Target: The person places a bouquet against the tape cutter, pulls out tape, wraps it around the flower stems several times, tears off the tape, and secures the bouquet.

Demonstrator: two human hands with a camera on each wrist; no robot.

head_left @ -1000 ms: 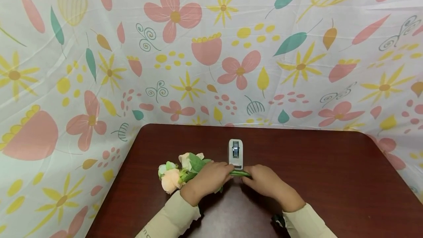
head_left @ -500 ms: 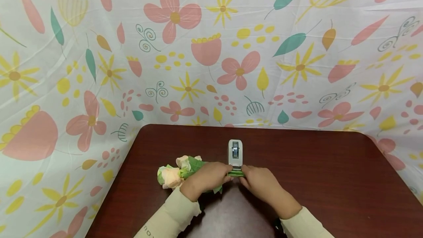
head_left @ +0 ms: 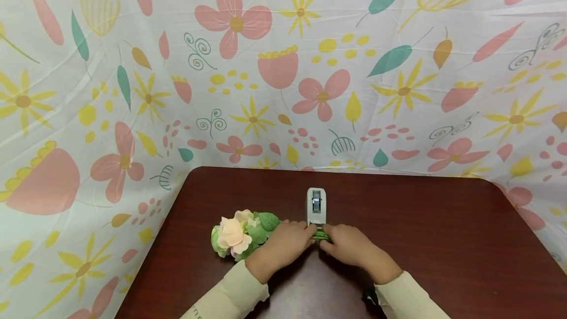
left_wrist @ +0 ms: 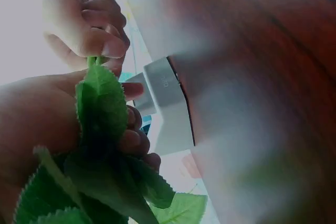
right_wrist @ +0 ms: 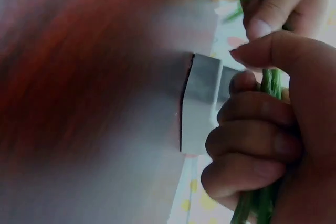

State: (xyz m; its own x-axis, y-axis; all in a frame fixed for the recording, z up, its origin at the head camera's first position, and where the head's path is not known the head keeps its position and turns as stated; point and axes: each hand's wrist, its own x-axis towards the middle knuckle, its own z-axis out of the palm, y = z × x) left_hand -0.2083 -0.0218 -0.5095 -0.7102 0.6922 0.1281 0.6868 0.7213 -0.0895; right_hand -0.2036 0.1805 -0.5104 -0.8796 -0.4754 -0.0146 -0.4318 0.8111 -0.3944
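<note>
A bouquet of peach and pale green roses [head_left: 232, 235] lies in both hands, its heads toward the left and its green stems [head_left: 321, 235] running right. My left hand [head_left: 287, 244] grips the stems just below the leaves [left_wrist: 102, 100]. Curled around the lower stems, my right hand [head_left: 352, 246] has its thumb close to the left thumb, as the right wrist view shows. A grey-white tape dispenser [head_left: 316, 206] stands right behind the stems, with the fingertips of both hands at its front end. Most of the stem length is hidden inside the hands.
The dark red-brown table [head_left: 421, 220] extends to both sides of the hands. A white cloth [head_left: 283, 28] printed with flowers hangs along the table's back and left side.
The bouquet has rolled, so a peach rose now faces up and the leaves sit differently. My right hand has shifted slightly left toward the left hand. The tape dispenser stays in place.
</note>
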